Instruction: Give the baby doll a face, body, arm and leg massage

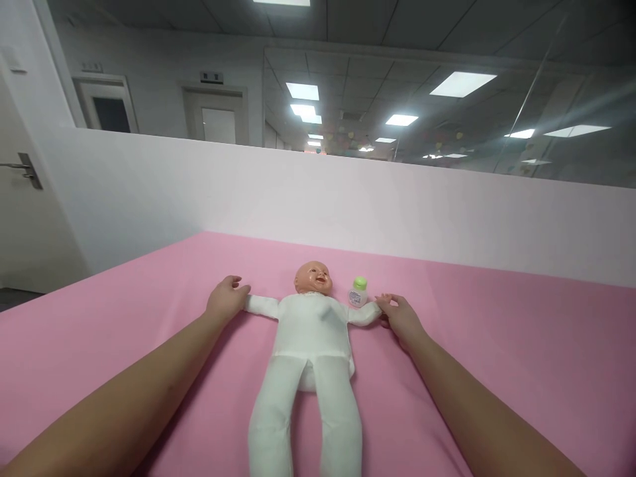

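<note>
A baby doll (313, 328) with a hard smiling head and a white cloth body lies on its back, arms spread out and legs toward me. My left hand (227, 298) is closed at the end of the doll's arm on the left, whose hand is hidden by my fingers. On the right, my right hand (400, 318) holds the doll's other hand between thumb and fingers. A small clear bottle (358, 292) with a green cap and a printed label stands just above that arm, beside the doll's head.
The doll lies on a pink surface (189, 265) bordered at the back by a low white wall (348, 202). A door with a metal handle (30, 171) is at the far left. Glass and ceiling lights show beyond the wall.
</note>
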`<state>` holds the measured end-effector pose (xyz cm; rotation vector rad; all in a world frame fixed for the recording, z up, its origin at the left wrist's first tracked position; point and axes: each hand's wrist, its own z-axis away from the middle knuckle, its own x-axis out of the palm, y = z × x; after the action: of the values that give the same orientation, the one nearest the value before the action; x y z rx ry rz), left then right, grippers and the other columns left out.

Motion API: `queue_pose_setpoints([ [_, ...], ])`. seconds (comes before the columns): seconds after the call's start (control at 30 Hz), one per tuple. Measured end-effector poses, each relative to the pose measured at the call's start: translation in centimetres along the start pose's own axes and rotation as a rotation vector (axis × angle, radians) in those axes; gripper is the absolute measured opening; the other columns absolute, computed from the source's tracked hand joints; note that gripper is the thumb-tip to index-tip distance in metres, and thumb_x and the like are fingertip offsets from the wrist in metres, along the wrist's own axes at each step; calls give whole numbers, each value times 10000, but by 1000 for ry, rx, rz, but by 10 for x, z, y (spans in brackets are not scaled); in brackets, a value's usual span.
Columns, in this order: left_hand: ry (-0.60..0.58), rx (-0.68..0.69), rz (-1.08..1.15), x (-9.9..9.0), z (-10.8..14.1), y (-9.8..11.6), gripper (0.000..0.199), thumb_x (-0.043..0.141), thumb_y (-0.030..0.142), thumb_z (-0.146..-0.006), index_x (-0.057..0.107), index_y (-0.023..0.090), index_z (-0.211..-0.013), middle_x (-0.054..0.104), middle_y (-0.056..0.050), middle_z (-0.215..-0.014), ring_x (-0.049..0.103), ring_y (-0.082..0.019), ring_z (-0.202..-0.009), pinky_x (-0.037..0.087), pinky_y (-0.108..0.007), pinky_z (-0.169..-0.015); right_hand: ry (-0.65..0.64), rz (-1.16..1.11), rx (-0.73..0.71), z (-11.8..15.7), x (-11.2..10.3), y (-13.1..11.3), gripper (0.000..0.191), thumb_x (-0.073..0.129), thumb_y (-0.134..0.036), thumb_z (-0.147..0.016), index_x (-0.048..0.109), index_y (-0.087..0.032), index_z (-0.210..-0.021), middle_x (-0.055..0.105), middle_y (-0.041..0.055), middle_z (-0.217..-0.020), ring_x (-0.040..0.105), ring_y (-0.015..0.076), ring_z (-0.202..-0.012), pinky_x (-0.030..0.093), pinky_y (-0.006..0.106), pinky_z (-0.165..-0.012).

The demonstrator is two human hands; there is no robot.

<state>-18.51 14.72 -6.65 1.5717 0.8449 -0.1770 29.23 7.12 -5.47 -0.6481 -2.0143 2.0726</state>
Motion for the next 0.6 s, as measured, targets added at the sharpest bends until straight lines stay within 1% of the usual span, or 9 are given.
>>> queue_pose_setpoints([
  [0.07,65,62,-67,-1,4,4,490,635,429,-867,646,204,-1302,633,-146,-1372,619,-355,-1210,495,-443,-971,-8,6,-6,-1,0,1,616,839,-519,-773,612,-230,-1268,775,76,-972,760,244,-821,659,353,-696],
  [0.17,185,233,-132,-2,23,19,425,591,357,-889,666,193,-1274,628,-145,-1350,589,-352,-1229,471,-468,-1025,-24,11,-17,-2,-2,2,630,832,-518,-776,605,-229,-1288,774,74,-1008,763,247,-850,668,376,-736],
  [0.23,209,367,-123,-3,44,37,365,565,314,-903,691,197,-1225,637,-134,-1313,591,-332,-1218,460,-469,-1052,-32,13,-23,-3,-2,4,646,830,-517,-774,602,-228,-1305,772,80,-1038,762,253,-863,669,392,-752],
  [0.27,193,425,-103,-3,56,48,333,559,300,-908,700,210,-1196,642,-120,-1295,604,-316,-1194,476,-459,-1034,-34,16,-26,-4,-2,5,660,829,-519,-774,598,-227,-1319,771,85,-1050,762,257,-867,669,399,-758],
  [0.37,80,486,-14,-10,102,83,273,561,291,-924,710,258,-1150,647,-79,-1295,642,-284,-1129,542,-428,-917,-19,37,-30,-6,-1,7,774,824,-531,-775,534,-221,-1423,765,113,-1106,763,271,-878,669,413,-768],
  [0.47,20,510,57,-27,161,107,205,591,329,-930,705,264,-1086,681,-66,-1219,658,-276,-1082,580,-402,-837,-2,60,-36,-5,-1,7,912,817,-554,-777,428,-212,-1528,738,156,-1204,765,286,-903,667,420,-776],
  [0.5,6,537,65,-34,182,109,185,600,346,-931,701,265,-1063,693,-65,-1186,660,-280,-1074,587,-408,-840,-7,61,-37,-4,-1,7,929,814,-564,-778,415,-213,-1540,728,165,-1229,764,290,-907,665,421,-780],
  [0.53,-24,580,71,-41,204,108,181,604,347,-937,697,269,-1070,699,-70,-1173,662,-286,-1089,589,-427,-886,-15,61,-39,-2,-1,7,930,811,-577,-779,415,-217,-1540,721,169,-1244,764,293,-908,662,424,-784],
  [0.6,-70,708,131,-50,247,93,210,612,335,-938,693,292,-1126,679,-88,-1252,664,-296,-1150,598,-435,-931,-26,57,-44,0,-1,7,915,809,-598,-777,434,-230,-1526,718,161,-1246,764,293,-895,657,430,-790],
])
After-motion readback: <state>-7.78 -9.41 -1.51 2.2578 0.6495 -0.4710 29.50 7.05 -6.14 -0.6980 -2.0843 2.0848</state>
